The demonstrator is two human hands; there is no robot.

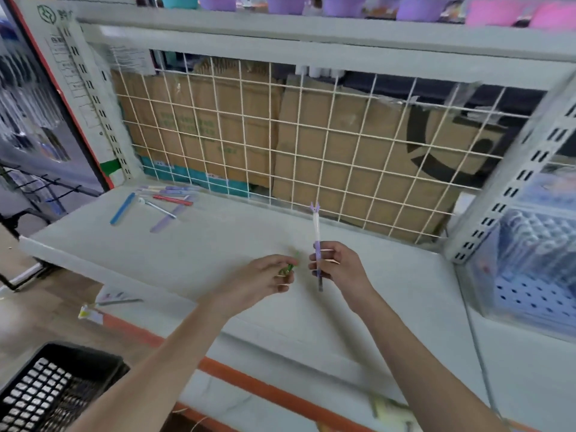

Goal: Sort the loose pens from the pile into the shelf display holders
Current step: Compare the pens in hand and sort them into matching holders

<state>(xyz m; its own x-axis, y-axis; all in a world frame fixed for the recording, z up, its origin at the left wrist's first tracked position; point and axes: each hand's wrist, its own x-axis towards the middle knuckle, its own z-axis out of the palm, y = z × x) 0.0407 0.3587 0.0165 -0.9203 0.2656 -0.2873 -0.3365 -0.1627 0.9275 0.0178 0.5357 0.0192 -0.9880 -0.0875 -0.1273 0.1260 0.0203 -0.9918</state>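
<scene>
Left hand (pixel 265 275) pinches a green pen (pixel 288 268) — right hand (pixel 336 265) grips a purple pen (pixel 316 232) upright.

Behind the shelf you had a white wire grid (pixel 311 145) backed by flattened cardboard (pixel 343 151). A black plastic crate (pixel 46 391) sat at lower left, and purple pots (pixel 343 4) lined the top.
</scene>
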